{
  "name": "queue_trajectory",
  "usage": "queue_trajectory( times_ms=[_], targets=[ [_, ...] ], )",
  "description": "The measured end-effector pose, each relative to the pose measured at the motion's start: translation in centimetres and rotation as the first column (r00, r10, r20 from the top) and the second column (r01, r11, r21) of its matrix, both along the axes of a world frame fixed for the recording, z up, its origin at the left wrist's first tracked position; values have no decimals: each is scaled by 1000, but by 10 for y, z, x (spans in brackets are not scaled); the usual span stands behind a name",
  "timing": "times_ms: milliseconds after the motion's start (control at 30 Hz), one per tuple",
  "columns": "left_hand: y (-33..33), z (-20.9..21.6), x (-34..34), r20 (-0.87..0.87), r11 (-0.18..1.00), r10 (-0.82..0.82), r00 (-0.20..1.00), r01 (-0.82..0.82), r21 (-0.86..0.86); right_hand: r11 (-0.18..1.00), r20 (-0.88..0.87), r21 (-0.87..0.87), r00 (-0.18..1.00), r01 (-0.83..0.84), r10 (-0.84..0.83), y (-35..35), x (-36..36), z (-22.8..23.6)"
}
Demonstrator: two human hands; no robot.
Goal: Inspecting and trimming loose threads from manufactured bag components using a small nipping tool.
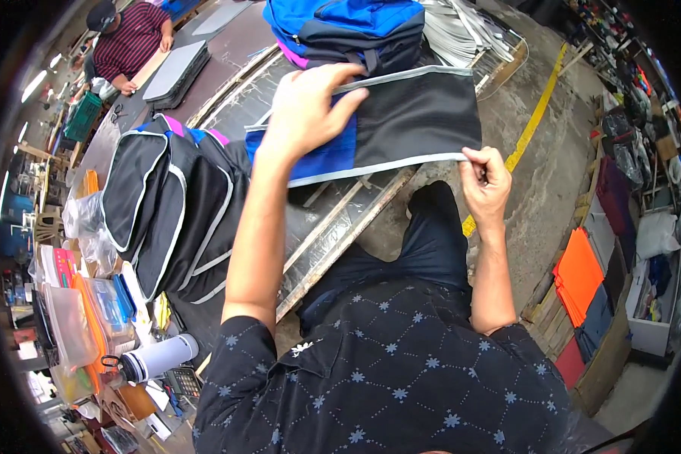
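A long black and blue fabric panel (416, 113) with pale grey binding along its edges stretches over the table's near edge. My right hand (488, 185) pinches its near right corner between thumb and fingers. Over the blue part of the panel is my left hand (318, 110), thumb and fingers apart, gripping nothing; whether it touches the cloth I cannot tell. Left of that arm sits a black bag (181, 204) with grey piping and pink bits. Beyond the panel stands a blue and black backpack (348, 34).
The table (318, 234) has a worn wooden edge. Pale strips (465, 34) lie in a pile at the far right. A bottle (159, 357) and plastic boxes (76, 325) stand at left. A person (132, 41) works at the far left beside stacked grey sheets (175, 72). Orange sheets (579, 272) lie at right.
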State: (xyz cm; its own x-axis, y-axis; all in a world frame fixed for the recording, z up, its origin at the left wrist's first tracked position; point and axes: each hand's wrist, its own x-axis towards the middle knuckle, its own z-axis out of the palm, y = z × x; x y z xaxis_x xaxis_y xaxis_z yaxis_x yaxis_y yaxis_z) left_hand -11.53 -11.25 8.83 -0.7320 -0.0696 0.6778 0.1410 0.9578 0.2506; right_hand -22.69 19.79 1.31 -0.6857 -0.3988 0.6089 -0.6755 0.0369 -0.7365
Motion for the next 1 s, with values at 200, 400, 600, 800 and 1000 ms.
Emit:
queue_trajectory(
  times_ms=[200,400,600,800,1000],
  targets=[
    [-21,-28,54,327,950,303,895,-313,-25,998,-32,-49,999,-37,35,16,-38,-8],
    [22,66,74,-202,983,181,962,-174,52,971,-94,-239,996,-17,-6,28,-64,25],
    [31,148,124,-285,963,256,924,-218,157,961,-3,-252,994,-111,114,-1,-52,32],
    [106,90,96,178,957,246,953,-209,-201,967,-14,-252,999,-42,39,-46,-48,41],
    [25,35,33,-84,815,303,949,-304,-493,979,2,-203,999,-35,36,-95,-80,53]
  ],
)
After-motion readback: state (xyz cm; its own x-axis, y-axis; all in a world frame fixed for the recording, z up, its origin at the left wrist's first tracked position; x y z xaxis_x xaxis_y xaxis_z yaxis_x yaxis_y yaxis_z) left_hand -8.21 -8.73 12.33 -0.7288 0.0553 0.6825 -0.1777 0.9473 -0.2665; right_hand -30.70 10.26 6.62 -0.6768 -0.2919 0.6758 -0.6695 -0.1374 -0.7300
